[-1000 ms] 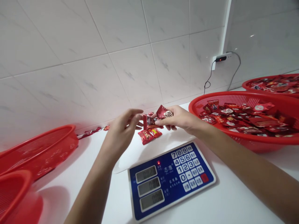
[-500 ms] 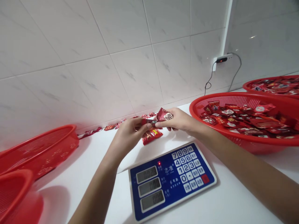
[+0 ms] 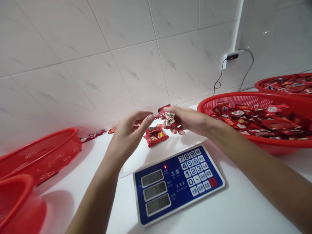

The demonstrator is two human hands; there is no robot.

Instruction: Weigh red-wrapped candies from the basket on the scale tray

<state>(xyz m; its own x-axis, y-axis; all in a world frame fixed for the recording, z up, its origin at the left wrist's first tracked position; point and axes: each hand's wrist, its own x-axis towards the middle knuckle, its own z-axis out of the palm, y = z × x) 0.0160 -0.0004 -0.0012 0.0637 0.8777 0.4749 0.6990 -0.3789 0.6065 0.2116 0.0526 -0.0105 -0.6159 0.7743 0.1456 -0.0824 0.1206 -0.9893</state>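
My right hand (image 3: pixel 186 120) is closed around a red snack packet (image 3: pixel 170 117) with a white label, held above the white pan (image 3: pixel 170 151) of a digital scale. Just left of it, my left hand (image 3: pixel 131 130) has its thumb and fingers apart and holds nothing. Below and between the hands, a few red snack packets (image 3: pixel 156 136) lie on the pan. In front of the pan is the scale's blue panel (image 3: pixel 179 188), with number keys and three displays; a small red light glows on it.
A red basket (image 3: pixel 246 97) full of red packets stands at right, another red basket (image 3: pixel 292 76) behind it. At left are two more red baskets, one farther (image 3: pixel 58 152) and one nearer (image 3: pixel 24 201). Packets (image 3: pixel 96 135) line the tiled wall, where a plugged adapter (image 3: pixel 232 57) hangs.
My hands have moved apart; the left let go of a packet, which now lies on the pan with the others. My right hand still holds its packet, turned with its label more toward me.
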